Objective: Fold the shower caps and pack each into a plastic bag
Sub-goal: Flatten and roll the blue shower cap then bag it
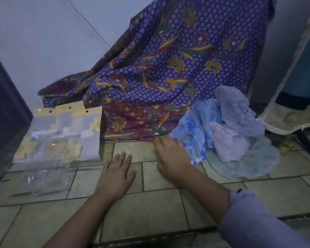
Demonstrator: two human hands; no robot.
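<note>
A loose heap of thin shower caps lies on the tiled floor at the right: a blue flowered cap (197,129) in front, a pale pink one (227,140) in the middle, and lighter bluish ones behind and below. My right hand (170,154) reaches toward the heap, its fingertips at the edge of the blue flowered cap; motion blur hides whether it grips it. Flat on the floor rests my left hand (117,174), fingers straight. Clear plastic bags (64,131) with yellow header strips and flower prints stand at the left, and more clear bags (43,178) lie in front of them.
A purple and maroon batik cloth (168,68) drapes over something behind the work spot. A dark panel (4,104) stands at the far left. A pale mat edge (290,120) lies at the right. Beige floor tiles (150,212) stretch toward me.
</note>
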